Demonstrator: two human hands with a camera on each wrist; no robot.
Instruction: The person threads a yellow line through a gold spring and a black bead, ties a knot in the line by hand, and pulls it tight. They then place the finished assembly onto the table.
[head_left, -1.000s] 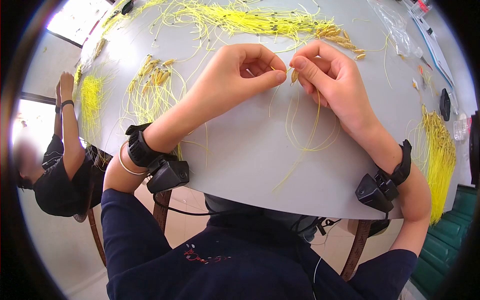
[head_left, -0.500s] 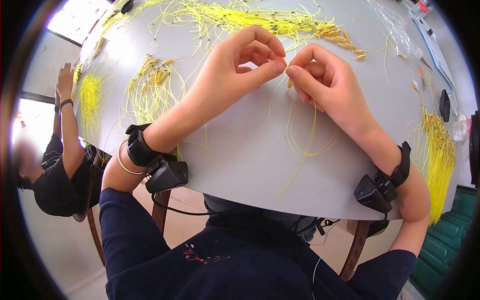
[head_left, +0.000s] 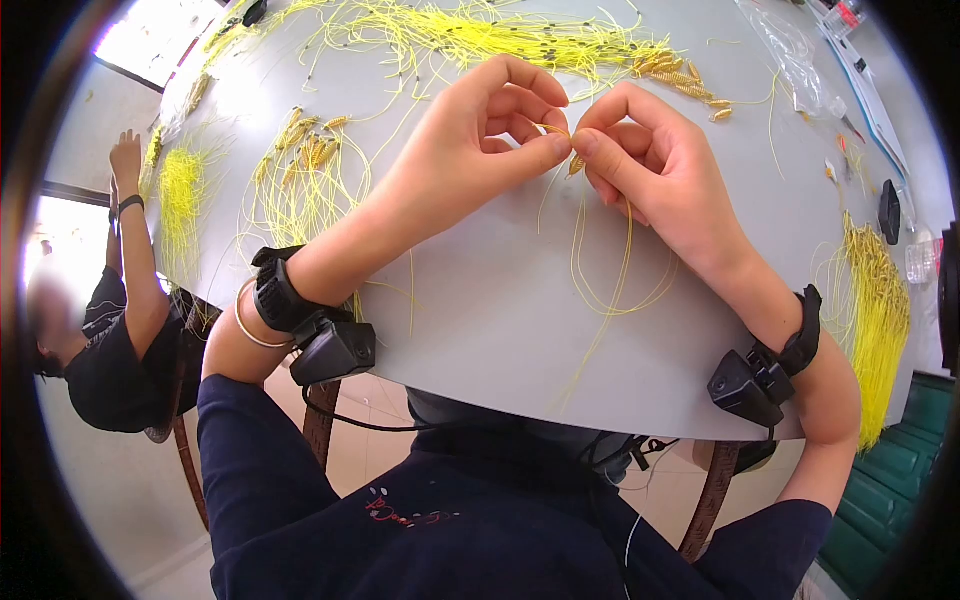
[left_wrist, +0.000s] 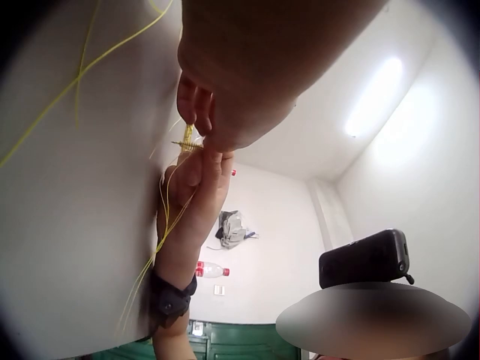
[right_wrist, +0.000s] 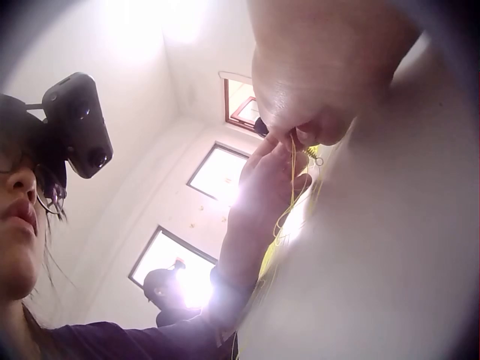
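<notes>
Over the grey table (head_left: 480,350), both hands meet fingertip to fingertip. My right hand (head_left: 660,165) pinches a small gold wire spring (head_left: 576,166) between thumb and curled index finger. Thin yellow line (head_left: 624,265) hangs from that hand in loops, its tail trailing toward the near edge. My left hand (head_left: 490,140) holds a bit of line at its thumb tip, with the index finger raised away from the thumb. In the left wrist view the spring (left_wrist: 187,144) shows between the two hands. The right wrist view shows its coiled end (right_wrist: 313,154) below the right fingers.
A long bundle of yellow lines (head_left: 500,42) ending in gold springs lies across the far side. More springs with lines (head_left: 312,155) lie at left, and a thick bundle (head_left: 878,330) at right. A clear plastic bag (head_left: 795,65) is far right; another person (head_left: 120,350) sits at left.
The left hand has risen slightly and its index finger has lifted off the thumb. The right fingers have closed in around the spring and shifted a little left. The other person's hand has moved.
</notes>
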